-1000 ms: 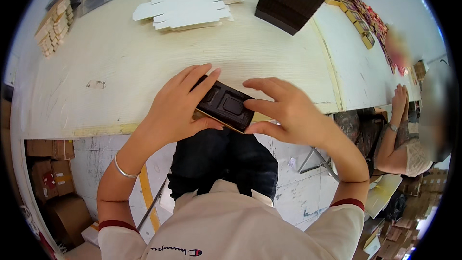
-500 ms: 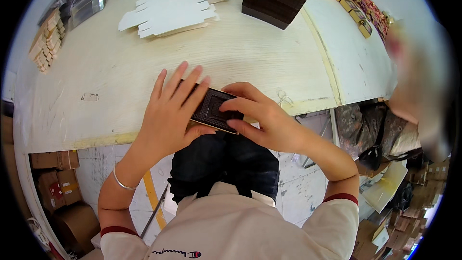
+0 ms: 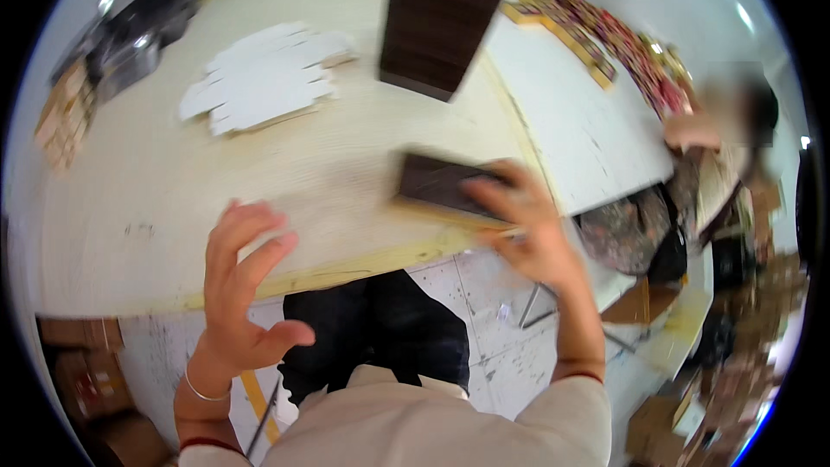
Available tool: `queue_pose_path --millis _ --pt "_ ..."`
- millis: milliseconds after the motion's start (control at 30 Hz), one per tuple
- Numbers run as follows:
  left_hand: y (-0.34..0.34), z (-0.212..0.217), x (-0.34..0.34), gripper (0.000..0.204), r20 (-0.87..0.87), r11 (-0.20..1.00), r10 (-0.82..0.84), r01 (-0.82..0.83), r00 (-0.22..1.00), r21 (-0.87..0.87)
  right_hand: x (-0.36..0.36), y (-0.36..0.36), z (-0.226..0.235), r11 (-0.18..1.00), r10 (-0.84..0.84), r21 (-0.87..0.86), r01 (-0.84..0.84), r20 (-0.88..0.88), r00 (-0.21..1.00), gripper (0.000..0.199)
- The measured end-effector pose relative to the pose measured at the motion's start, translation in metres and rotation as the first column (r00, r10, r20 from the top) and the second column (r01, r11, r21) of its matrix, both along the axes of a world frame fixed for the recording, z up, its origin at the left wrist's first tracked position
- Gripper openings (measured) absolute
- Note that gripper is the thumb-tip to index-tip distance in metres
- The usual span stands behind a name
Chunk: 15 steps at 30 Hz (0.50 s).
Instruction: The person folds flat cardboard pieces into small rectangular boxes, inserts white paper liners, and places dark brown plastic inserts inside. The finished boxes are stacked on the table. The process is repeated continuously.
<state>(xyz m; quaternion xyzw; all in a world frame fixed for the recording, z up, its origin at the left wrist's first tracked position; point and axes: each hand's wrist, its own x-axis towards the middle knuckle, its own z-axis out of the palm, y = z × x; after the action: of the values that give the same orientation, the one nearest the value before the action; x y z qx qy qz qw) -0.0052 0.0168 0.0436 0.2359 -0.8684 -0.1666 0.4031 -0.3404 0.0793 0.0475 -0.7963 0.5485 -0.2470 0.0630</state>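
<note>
A flat, dark brown rectangular box (image 3: 441, 183) with a pale edge is above the table's front part, smeared by motion. My right hand (image 3: 527, 216) grips its right end, thumb on the near side and fingers over the top. My left hand (image 3: 246, 281) is at the table's front edge, empty, its fingers spread and thumb apart. Beyond the box stands a tall, dark brown stack (image 3: 437, 22), apart from both hands. A pile of flat white cardboard blanks (image 3: 268, 73) lies to its left.
Clear plastic pieces (image 3: 130, 60) and small wooden-coloured blocks (image 3: 67, 112) sit at the far left. Small gold boxes (image 3: 581, 47) line the adjoining white table. Another person (image 3: 722, 134) sits at the right. Cardboard boxes (image 3: 91, 372) are under the table.
My left hand has let go of the box and moved left and nearer. My right hand has carried the box to the right. The view has shifted.
</note>
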Motion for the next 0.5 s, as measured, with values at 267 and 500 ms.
queue_pose_path --millis 267,500 --pt "0.038 0.06 0.011 0.051 -0.805 0.28 -0.518 0.946 0.29 0.161 -0.111 -0.005 -0.013 0.826 -0.52 -0.362 0.432 -0.194 0.832 0.055" --pt "0.072 0.089 0.02 0.044 -0.862 0.454 -0.442 0.891 0.246 0.021 0.045 -0.102 -0.028 0.945 0.152 -0.269 -0.188 -0.147 0.977 0.048"
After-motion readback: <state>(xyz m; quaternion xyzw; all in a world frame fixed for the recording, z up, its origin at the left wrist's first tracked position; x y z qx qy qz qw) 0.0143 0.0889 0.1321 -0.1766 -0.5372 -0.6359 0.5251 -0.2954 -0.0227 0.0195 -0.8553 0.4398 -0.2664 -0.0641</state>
